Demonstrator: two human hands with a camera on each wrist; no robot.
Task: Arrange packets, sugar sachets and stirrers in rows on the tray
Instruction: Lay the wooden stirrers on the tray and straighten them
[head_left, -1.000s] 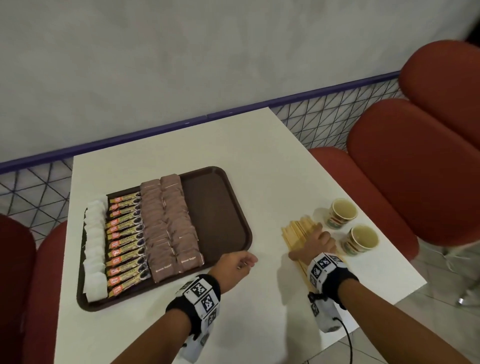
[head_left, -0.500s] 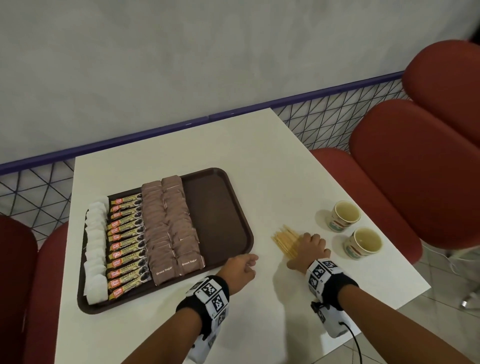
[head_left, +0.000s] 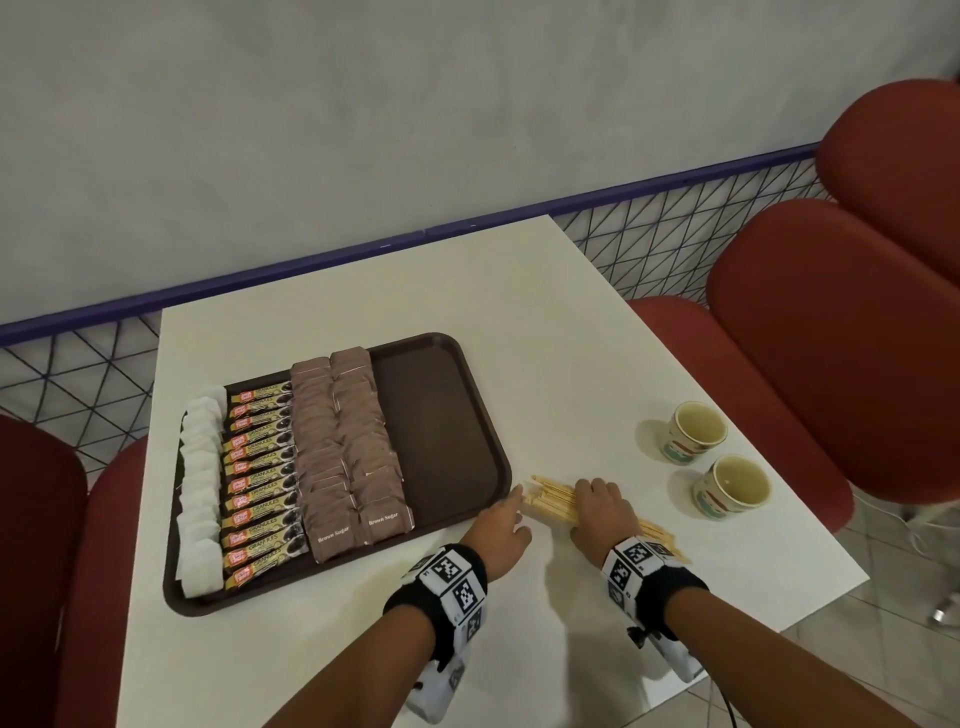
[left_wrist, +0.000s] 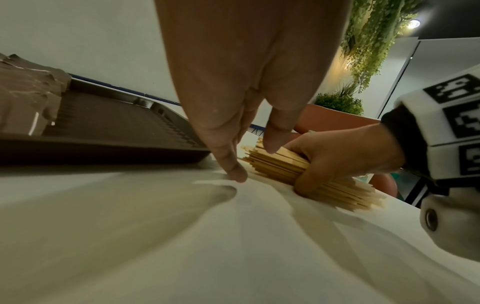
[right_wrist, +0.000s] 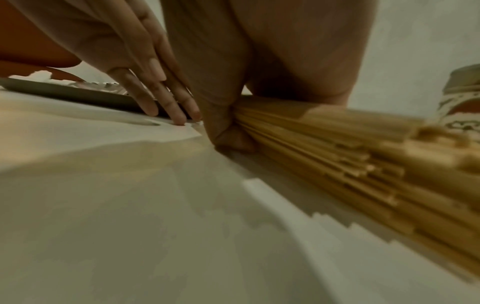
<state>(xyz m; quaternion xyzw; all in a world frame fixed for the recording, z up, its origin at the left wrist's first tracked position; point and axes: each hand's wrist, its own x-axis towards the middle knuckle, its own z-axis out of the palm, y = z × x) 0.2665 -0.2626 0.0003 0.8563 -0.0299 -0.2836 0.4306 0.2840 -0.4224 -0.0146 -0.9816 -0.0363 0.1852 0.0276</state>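
Note:
A brown tray (head_left: 447, 415) lies on the white table (head_left: 519, 322). It holds a row of white sachets (head_left: 200, 493), a row of granule stick packets (head_left: 260, 478) and two rows of brown sugar sachets (head_left: 348, 447); its right part is bare. My right hand (head_left: 597, 506) grips a bundle of wooden stirrers (head_left: 550, 501) that lies on the table just right of the tray. In the right wrist view my thumb curls around the stirrers (right_wrist: 350, 156). My left hand (head_left: 501, 519) has straight fingers, tips down on the table at the bundle's left end (left_wrist: 275, 162).
Two paper cups (head_left: 696, 431) (head_left: 732, 486) stand at the table's right edge. Red padded seats (head_left: 831, 322) flank the table right and left. A wire-mesh rail (head_left: 675, 218) and grey wall run behind.
My right hand has dragged the stirrer bundle leftward from beside the cups to next to the tray's right edge. My left hand has straightened its fingers and met the bundle's end.

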